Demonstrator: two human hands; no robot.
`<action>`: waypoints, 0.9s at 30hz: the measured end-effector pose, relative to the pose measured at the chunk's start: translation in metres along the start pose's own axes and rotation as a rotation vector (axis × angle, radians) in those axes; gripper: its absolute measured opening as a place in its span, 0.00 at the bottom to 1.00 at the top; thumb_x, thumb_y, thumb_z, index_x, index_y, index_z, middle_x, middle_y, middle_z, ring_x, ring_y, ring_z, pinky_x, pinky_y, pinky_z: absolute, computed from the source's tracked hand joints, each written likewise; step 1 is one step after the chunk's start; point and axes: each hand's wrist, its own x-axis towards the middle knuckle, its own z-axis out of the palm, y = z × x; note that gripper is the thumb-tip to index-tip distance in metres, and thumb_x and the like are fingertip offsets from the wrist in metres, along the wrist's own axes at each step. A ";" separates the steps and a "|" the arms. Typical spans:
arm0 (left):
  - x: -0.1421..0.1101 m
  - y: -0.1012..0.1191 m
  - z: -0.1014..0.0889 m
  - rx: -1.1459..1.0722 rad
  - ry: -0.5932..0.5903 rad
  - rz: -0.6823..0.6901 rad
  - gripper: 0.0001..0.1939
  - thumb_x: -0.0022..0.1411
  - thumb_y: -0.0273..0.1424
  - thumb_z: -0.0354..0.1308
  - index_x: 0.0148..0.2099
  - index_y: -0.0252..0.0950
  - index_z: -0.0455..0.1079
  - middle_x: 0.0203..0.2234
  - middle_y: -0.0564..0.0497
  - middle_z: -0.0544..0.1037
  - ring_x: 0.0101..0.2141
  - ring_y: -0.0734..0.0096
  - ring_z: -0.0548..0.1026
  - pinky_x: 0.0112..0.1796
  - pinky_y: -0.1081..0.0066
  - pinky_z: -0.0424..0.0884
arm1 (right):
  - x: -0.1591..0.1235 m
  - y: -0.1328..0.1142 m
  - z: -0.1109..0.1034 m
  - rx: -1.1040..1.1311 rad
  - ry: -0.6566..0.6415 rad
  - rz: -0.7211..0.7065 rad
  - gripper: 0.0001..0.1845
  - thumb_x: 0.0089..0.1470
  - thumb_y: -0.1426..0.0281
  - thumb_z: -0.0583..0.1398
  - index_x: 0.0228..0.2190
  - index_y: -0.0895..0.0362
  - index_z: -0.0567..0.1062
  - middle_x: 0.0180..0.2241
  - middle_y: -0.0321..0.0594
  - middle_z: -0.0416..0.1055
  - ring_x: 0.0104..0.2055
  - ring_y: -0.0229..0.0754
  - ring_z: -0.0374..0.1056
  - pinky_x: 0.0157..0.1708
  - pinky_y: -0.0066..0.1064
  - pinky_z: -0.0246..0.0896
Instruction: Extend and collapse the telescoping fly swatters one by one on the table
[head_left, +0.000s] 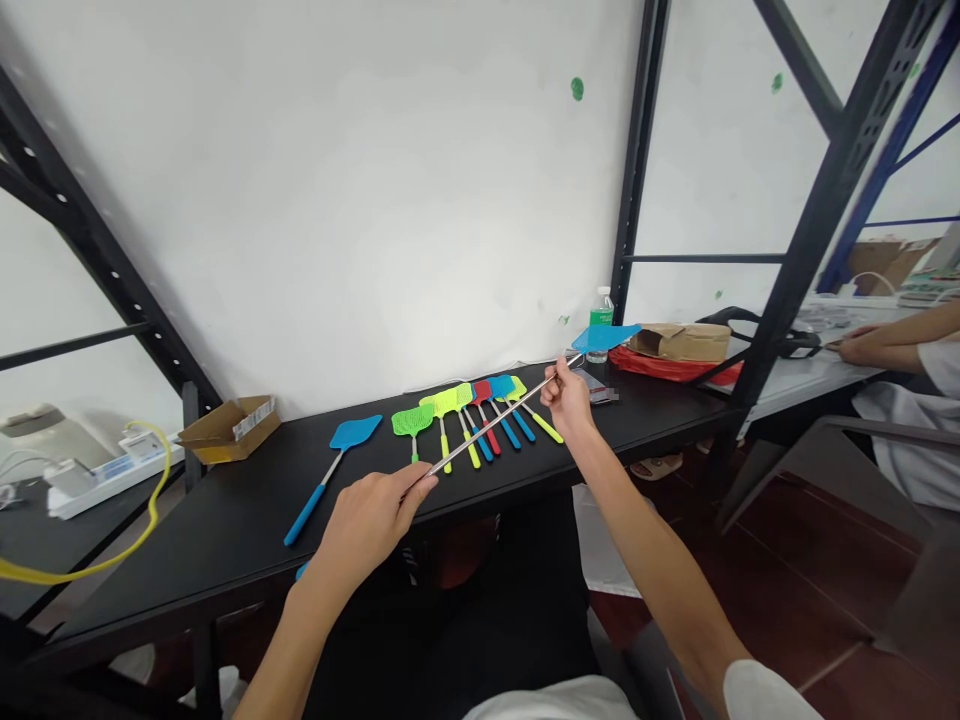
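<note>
A fly swatter with a blue head (606,338) and a long, drawn-out metal rod slants up to the right between my hands, over the black table. My left hand (375,512) is closed around its lower end, hiding most of the grip. Near the head, the fingers of my right hand (567,400) pinch the rod. Another blue fly swatter (355,432) lies alone on the left. Beyond the rod is an overlapping row of several fly swatters, among them a green one (412,421), a yellow one (454,400) and a red one (481,392).
An open cardboard box (229,428) stands at the table's left end, beside a white power strip (112,480) with a yellow cable. At the back right are a water bottle (600,310) and a brown package (686,342) on red plastic. Someone's arm (900,335) rests on the neighbouring table.
</note>
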 end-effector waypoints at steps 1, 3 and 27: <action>0.000 -0.003 -0.001 0.015 -0.003 -0.010 0.24 0.74 0.46 0.36 0.50 0.46 0.72 0.28 0.50 0.79 0.31 0.61 0.77 0.28 0.70 0.56 | 0.000 0.002 0.000 -0.002 -0.013 0.017 0.25 0.56 0.49 0.64 0.22 0.56 0.68 0.14 0.27 0.52 0.16 0.31 0.49 0.15 0.26 0.46; -0.001 -0.008 -0.004 0.050 -0.003 -0.050 0.23 0.73 0.45 0.37 0.49 0.46 0.73 0.28 0.51 0.79 0.32 0.61 0.78 0.28 0.70 0.55 | 0.000 0.008 0.000 -0.013 -0.060 0.068 0.25 0.54 0.48 0.64 0.23 0.56 0.69 0.14 0.27 0.53 0.16 0.31 0.50 0.15 0.26 0.45; 0.000 -0.007 -0.009 -0.013 0.125 -0.110 0.24 0.71 0.48 0.42 0.46 0.45 0.77 0.32 0.51 0.83 0.34 0.58 0.78 0.30 0.69 0.59 | -0.022 0.019 0.025 -0.004 -0.186 0.070 0.24 0.51 0.47 0.66 0.26 0.56 0.73 0.16 0.30 0.59 0.16 0.32 0.53 0.15 0.27 0.46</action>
